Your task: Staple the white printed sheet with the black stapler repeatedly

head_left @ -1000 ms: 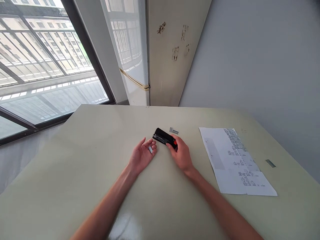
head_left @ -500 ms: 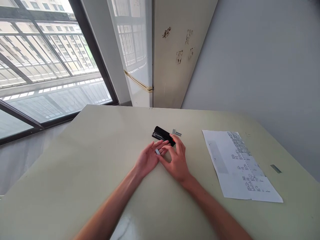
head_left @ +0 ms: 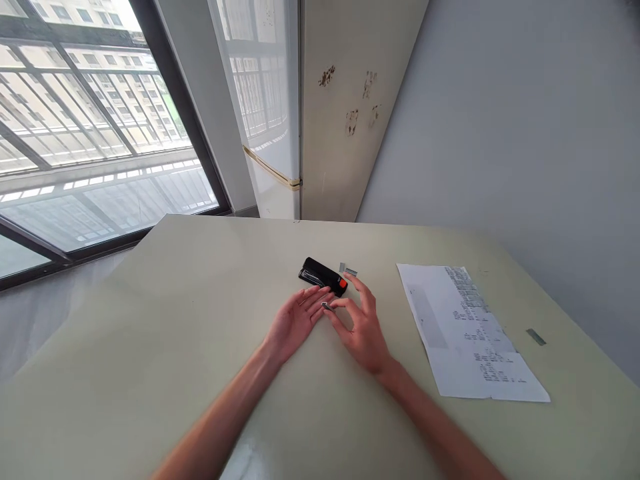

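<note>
Between the thumb and index finger of my right hand is a small strip of staples, just above the fingers of my left hand. My left hand lies palm up with its fingers stretched out, holding nothing. Right beyond the left fingertips rests a black stapler with a red patch at its near end. Two more staple strips lie on the table just behind the stapler's right end.
A printed sheet of paper lies to the right on the pale table. Farther right is another staple strip. A fridge stands past the far table edge, with a grey wall along the right.
My right hand has lifted the staple strip off my left palm and turned it, moving slightly right. My left hand stays palm up. The whole view has shifted a little.
</note>
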Demonstrator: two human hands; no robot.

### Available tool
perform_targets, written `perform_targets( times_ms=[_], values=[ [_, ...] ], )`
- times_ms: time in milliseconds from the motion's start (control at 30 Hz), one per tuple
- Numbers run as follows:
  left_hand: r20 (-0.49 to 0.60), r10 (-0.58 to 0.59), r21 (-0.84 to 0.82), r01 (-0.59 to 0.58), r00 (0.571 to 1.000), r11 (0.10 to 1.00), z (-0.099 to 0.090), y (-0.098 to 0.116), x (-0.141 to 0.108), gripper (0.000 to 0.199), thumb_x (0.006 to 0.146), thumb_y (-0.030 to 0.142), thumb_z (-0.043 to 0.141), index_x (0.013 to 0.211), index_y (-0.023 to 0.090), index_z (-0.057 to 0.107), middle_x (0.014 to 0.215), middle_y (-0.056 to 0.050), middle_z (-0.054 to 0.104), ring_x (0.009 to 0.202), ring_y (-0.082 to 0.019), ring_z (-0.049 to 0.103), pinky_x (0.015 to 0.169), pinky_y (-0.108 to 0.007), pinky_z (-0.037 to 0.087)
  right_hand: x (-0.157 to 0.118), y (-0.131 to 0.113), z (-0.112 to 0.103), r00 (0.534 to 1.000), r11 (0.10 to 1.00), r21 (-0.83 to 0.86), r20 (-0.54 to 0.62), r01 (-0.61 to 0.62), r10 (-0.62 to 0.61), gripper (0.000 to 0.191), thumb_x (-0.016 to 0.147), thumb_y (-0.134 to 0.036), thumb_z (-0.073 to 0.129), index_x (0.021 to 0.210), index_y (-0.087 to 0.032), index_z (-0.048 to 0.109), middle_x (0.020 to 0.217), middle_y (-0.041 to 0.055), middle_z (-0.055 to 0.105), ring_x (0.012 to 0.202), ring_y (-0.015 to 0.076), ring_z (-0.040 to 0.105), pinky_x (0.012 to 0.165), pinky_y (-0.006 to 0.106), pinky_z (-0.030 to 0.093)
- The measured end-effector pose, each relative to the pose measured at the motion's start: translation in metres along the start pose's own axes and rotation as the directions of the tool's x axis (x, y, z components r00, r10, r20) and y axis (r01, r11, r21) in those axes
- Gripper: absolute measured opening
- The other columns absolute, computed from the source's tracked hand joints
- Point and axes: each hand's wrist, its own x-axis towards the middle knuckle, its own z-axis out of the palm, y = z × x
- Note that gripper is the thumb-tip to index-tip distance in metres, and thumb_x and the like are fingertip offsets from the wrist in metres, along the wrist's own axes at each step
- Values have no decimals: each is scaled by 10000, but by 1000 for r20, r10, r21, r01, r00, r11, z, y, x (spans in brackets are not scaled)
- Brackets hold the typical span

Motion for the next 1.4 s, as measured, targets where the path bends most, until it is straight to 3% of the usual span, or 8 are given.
perform_targets(
  times_ms=[167, 333, 433, 567, 833, 1000, 1200, 1400],
  values=[
    [-134, 7, -46, -13, 991, 999, 4, 0, 2, 195, 959, 182, 617, 1018, 129, 795, 1228, -140, 767, 1114, -234, 726, 1003, -354, 574, -30, 32, -93, 985, 972, -180, -117, -147, 128, 157, 1037, -408, 587, 1071, -271, 655, 1561, 104, 495, 1452, 323, 494, 1106, 553, 497],
    [-195, 3, -38, -10, 981, 999, 10, 3, 7, 209, 950, 147, 583, 991, 107, 784, 1113, -143, 771, 943, -202, 735, 842, -310, 617, -78, 112, -185, 925, 857, -375, -277, -354, 260, 287, 1011, -518, 566, 1015, -240, 635, 1465, 159, 547, 1387, 350, 546, 995, 520, 543],
    [-199, 5, -29, -11, 980, 1000, 12, 5, 9, 196, 929, 136, 594, 994, 103, 776, 1063, -144, 764, 898, -194, 724, 806, -301, 625, -110, 158, -220, 870, 758, -437, -335, -484, 362, 398, 993, -596, 540, 985, -214, 653, 1476, 191, 513, 1431, 376, 498, 955, 501, 545],
    [-199, 28, 13, -26, 980, 1000, 14, 6, 10, 209, 917, 114, 589, 1012, 88, 773, 1026, -145, 749, 864, -193, 712, 791, -300, 635, -142, 200, -244, 816, 655, -487, -360, -578, 452, 537, 970, -699, 471, 936, -201, 669, 1470, 215, 507, 1425, 389, 497, 976, 514, 515],
    [-226, 44, 24, -39, 973, 999, 22, 8, 9, 208, 925, 103, 563, 977, 84, 764, 983, -136, 725, 826, -191, 700, 763, -301, 643, -153, 228, -253, 803, 643, -482, -395, -595, 447, 639, 942, -781, 433, 968, -191, 676, 1430, 243, 513, 1428, 393, 460, 1016, 529, 484],
    [-226, 64, 44, -55, 972, 998, 28, 9, 7, 187, 923, 90, 577, 958, 90, 761, 961, -132, 715, 814, -187, 694, 738, -291, 645, -154, 185, -235, 774, 671, -401, -440, -624, 456, 606, 968, -688, 522, 1273, -175, 631, 1491, 229, 505, 1431, 396, 480, 1029, 540, 512],
    [-215, 60, 54, -50, 975, 997, 30, 9, 7, 183, 921, 76, 576, 937, 98, 757, 921, -121, 702, 791, -178, 680, 720, -284, 643, -165, 120, -192, 826, 744, -364, -175, -560, 536, 534, 1064, -572, 448, 1511, -287, 518, 1651, 86, 472, 1568, 333, 363, 1206, 574, 437],
    [-187, 49, 62, -38, 981, 997, 26, 8, 7, 173, 915, 78, 583, 946, 101, 752, 890, -105, 685, 774, -169, 669, 731, -283, 634, -176, 104, -166, 825, 720, -438, -100, -539, 557, 592, 1093, -562, 376, 1632, -319, 397, 1756, 19, 297, 1624, 318, 254, 1303, 613, 289]
  ],
)
